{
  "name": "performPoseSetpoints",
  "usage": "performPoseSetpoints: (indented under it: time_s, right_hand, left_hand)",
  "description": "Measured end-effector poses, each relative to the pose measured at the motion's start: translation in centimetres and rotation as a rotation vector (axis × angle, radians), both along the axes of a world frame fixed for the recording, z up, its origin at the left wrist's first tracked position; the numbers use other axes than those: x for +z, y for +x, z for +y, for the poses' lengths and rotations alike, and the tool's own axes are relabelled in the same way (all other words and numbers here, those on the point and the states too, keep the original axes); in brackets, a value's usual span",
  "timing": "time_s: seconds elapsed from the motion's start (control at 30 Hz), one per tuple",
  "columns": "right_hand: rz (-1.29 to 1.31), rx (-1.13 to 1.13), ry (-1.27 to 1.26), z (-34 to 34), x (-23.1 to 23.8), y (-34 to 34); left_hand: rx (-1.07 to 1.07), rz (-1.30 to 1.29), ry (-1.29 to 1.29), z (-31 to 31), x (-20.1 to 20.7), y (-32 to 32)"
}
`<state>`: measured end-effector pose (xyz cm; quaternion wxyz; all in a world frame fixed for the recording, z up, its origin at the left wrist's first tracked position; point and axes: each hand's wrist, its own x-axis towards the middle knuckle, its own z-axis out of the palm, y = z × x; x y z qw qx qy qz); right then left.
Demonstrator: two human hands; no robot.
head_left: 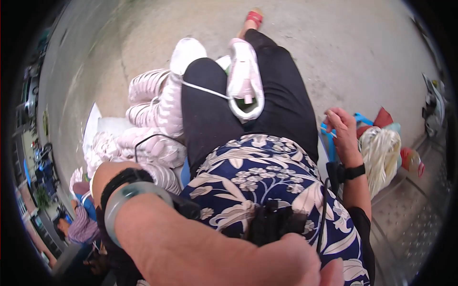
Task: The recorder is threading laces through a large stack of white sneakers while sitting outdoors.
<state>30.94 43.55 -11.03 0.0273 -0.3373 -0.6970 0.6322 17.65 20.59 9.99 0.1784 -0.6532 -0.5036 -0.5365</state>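
A pale pink and white sneaker (245, 78) rests between my black-trousered thighs, its opening toward me. From it a white lace (205, 89) runs left across my thigh. My left hand (305, 264) is raised large at the lower edge, apart from the shoe; its fingers are mostly cut off, and what they touch is hidden. A translucent bangle (136, 195) and a black strap circle that forearm. Beside my right thigh, my right hand (341, 127) is lifted with its fingers curled together. A small pale bit shows at the fingertips, too little to name.
Pale pink shoes (152, 112) are heaped at my left. A bundle of cream-white laces (380, 155) hangs at my right by a blue frame (365, 118), above a dimpled metal surface (405, 214). Another person (81, 221) sits at far left. Black cables run by both my arms.
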Motion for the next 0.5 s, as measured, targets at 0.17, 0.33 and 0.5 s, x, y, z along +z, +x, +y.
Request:
performPoseSetpoints:
  time_s: [0.17, 0.33, 0.5]
  right_hand:
    - [-0.059, -0.089, -0.034, -0.2, -0.4, 3.2]
    - [-0.08, 0.022, -0.102, -1.0, 0.2, 4.5]
    - [-0.15, 0.08, -0.077, -0.4, 1.5, 6.6]
  left_hand:
    - [-0.404, -0.113, -0.366, 0.7, 2.3, -2.9]
    - [-0.502, -0.216, -0.618, 1.3, 2.4, -1.2]
    - [-0.311, -0.234, -0.256, 4.7, 1.5, 2.0]
